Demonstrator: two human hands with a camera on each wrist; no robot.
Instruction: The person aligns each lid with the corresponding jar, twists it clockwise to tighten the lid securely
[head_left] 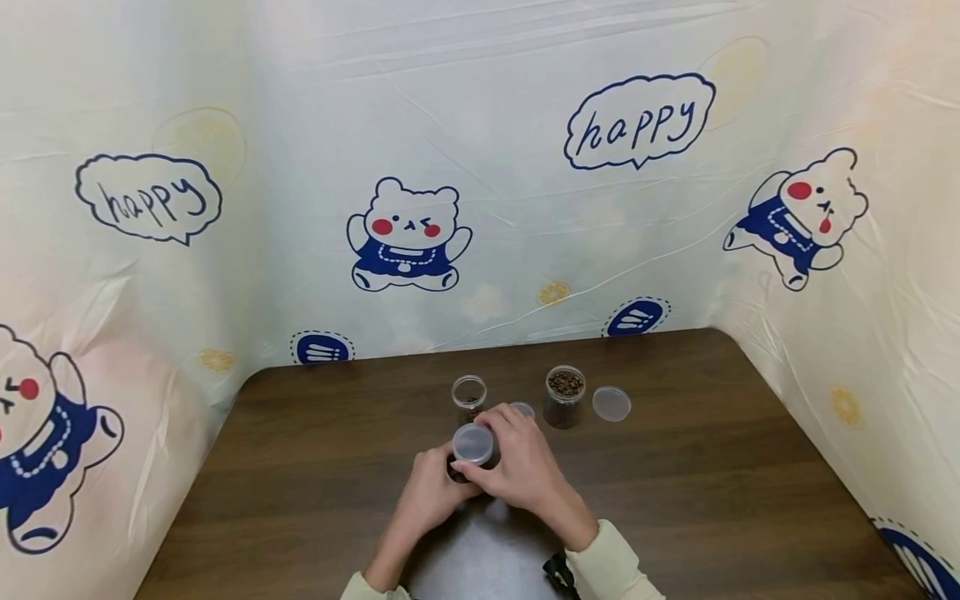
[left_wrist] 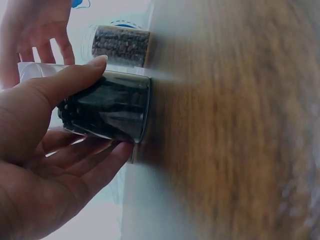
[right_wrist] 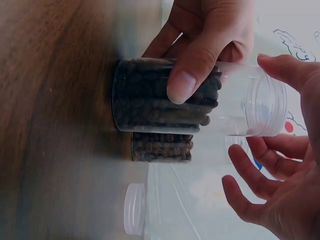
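Observation:
A clear jar of dark coffee beans (right_wrist: 150,107) stands on the table, filled a little over half. My left hand (head_left: 433,485) holds it round the lower body, thumb on one side and fingers on the other. A translucent lid (head_left: 473,444) sits on the jar's mouth. From above, my right hand (head_left: 525,462) grips the lid's edge between thumb and fingers; some of its fingers are spread away from the jar in the right wrist view. I cannot tell whether the lid is screwed tight.
Behind the hands stands an open jar (head_left: 469,388) with beans low inside. To its right is an open jar (head_left: 565,404) fuller of beans. One loose lid (head_left: 612,403) lies beside that; another lid (head_left: 522,409) is partly hidden by my right hand. A printed cloth (head_left: 495,225) surrounds the wooden table (head_left: 712,467).

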